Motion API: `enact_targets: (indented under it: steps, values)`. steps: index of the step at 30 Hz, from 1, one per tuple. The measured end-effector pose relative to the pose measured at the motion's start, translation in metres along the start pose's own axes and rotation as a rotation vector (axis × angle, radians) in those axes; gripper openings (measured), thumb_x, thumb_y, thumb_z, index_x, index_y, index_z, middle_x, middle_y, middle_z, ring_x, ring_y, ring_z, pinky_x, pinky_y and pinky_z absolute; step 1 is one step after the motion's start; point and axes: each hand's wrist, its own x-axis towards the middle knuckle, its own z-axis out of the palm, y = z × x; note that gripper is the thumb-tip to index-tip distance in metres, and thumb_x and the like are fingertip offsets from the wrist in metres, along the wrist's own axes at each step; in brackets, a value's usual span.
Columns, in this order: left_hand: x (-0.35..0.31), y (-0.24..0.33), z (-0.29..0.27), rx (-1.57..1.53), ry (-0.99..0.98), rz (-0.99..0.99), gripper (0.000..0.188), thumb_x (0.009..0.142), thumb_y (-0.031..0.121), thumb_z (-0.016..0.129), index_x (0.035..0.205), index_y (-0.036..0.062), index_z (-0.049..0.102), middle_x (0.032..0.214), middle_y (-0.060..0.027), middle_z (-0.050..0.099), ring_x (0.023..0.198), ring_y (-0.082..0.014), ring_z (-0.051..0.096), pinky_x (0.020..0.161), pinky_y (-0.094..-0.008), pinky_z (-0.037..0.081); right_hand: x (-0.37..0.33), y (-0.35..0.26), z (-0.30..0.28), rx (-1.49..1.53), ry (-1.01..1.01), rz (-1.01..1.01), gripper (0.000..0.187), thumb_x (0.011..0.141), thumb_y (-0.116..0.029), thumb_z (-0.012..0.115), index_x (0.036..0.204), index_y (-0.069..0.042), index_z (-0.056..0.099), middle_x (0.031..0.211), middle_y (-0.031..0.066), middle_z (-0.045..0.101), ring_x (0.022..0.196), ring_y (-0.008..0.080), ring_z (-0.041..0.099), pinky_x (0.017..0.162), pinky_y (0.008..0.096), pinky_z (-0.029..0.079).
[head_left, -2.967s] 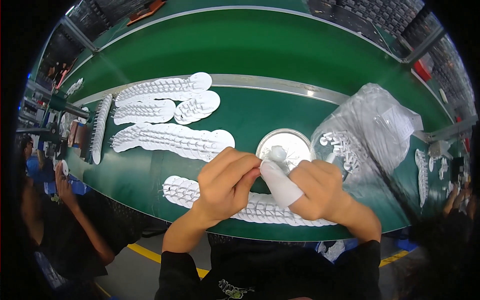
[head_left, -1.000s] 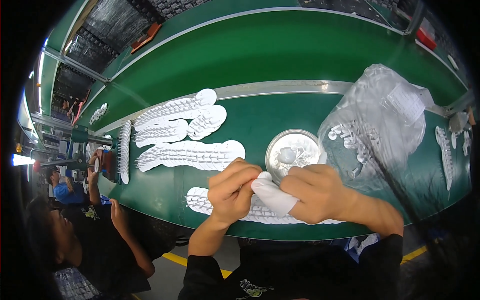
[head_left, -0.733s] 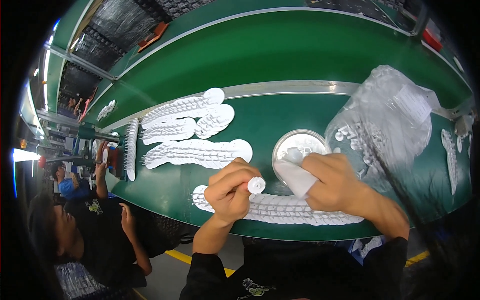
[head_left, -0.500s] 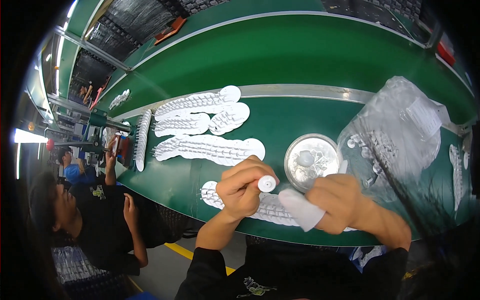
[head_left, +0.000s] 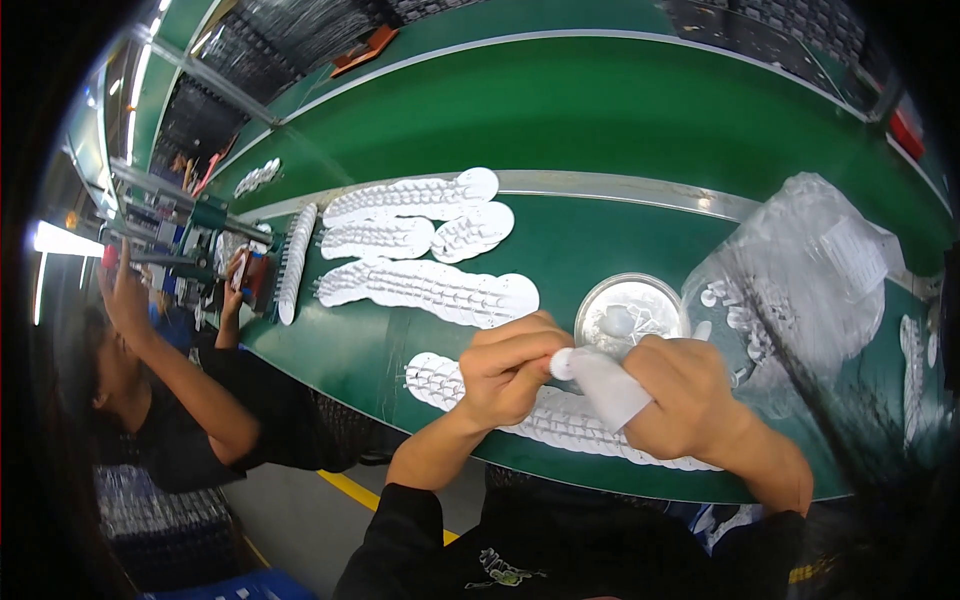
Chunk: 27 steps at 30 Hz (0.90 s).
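Observation:
My left hand point(head_left: 505, 370) is closed, pinching a small white plastic gear point(head_left: 562, 364) between thumb and forefinger. My right hand point(head_left: 685, 392) is curled beside it. From its fingers projects a whitish, translucent sleeve-like piece point(head_left: 612, 388), rounded at the tip and square at the other end. Whether it is worn on a finger or held, I cannot tell. Its tip meets the gear. Just beyond my hands stands a round metal dish point(head_left: 582, 318) with a clear whitish substance inside. Under my forearms runs a row of overlapping white gears point(head_left: 560, 425).
More rows of white gears point(head_left: 430, 288) lie at the left on the green table point(head_left: 560, 230). A clear plastic bag point(head_left: 800, 240) with loose white parts sits at the right. To the left, a co-worker point(head_left: 190, 400) sits by a bench press point(head_left: 215, 220).
My left hand has moved slightly right with the gear, whose face has turned. The sleeve-like piece now touches it. The co-worker has raised an arm to the press's red knob.

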Motion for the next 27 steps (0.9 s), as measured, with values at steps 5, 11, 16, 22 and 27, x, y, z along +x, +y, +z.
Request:
enact_targets:
  steps: [5, 11, 16, 22, 27]
  values:
    - [0.002, -0.002, 0.001, -0.062, -0.058, -0.074, 0.010, 0.082, -0.008, 0.059, 0.090, -0.0094, 0.064, 0.079, -0.0126, 0.063, 0.064, -0.0182, 0.054, 0.054, -0.0266, 0.042, 0.002, 0.002, 0.003, -0.062, -0.051, -0.033, 0.046, 0.059, -0.012, 0.064, 0.104, -0.003, 0.067, 0.068, 0.0004, 0.045, 0.056, 0.0132, 0.049, 0.041, 0.0250, 0.038]
    - [-0.001, -0.004, -0.005, -0.100, -0.069, -0.065, 0.009, 0.083, -0.005, 0.060, 0.090, -0.0069, 0.065, 0.080, -0.0118, 0.064, 0.065, -0.0166, 0.055, 0.055, -0.0258, 0.042, 0.008, 0.006, -0.004, -0.163, -0.090, -0.188, 0.047, 0.060, -0.011, 0.065, 0.106, -0.004, 0.068, 0.066, -0.0010, 0.042, 0.054, 0.0113, 0.047, 0.042, 0.0238, 0.034]
    - [-0.002, -0.004, -0.009, -0.208, -0.036, -0.226, 0.008, 0.083, -0.003, 0.059, 0.077, -0.0091, 0.062, 0.075, -0.0137, 0.062, 0.064, -0.0179, 0.054, 0.054, -0.0287, 0.042, 0.001, 0.010, -0.007, -0.201, -0.097, -0.240, 0.038, 0.060, -0.010, 0.067, 0.098, -0.008, 0.071, 0.063, -0.0019, 0.039, 0.052, 0.0106, 0.045, 0.041, 0.0242, 0.029]
    - [0.008, -0.001, -0.017, -0.339, -0.008, -0.011, 0.009, 0.085, 0.000, 0.062, 0.085, -0.0083, 0.065, 0.080, -0.0132, 0.064, 0.062, -0.0130, 0.052, 0.051, -0.0238, 0.039, -0.006, 0.027, -0.009, -0.160, -0.122, -0.173, 0.037, 0.056, -0.010, 0.063, 0.093, -0.007, 0.068, 0.062, -0.0010, 0.039, 0.051, 0.0126, 0.045, 0.040, 0.0261, 0.031]
    - [0.002, 0.005, -0.028, -0.293, 0.021, -0.054, 0.009, 0.084, 0.001, 0.065, 0.087, -0.0072, 0.066, 0.083, -0.0123, 0.064, 0.067, -0.0149, 0.054, 0.056, -0.0234, 0.041, -0.013, 0.033, -0.001, -0.077, -0.141, -0.117, 0.033, 0.058, -0.011, 0.065, 0.091, -0.006, 0.065, 0.064, 0.0038, 0.048, 0.051, 0.0193, 0.049, 0.040, 0.0311, 0.034]
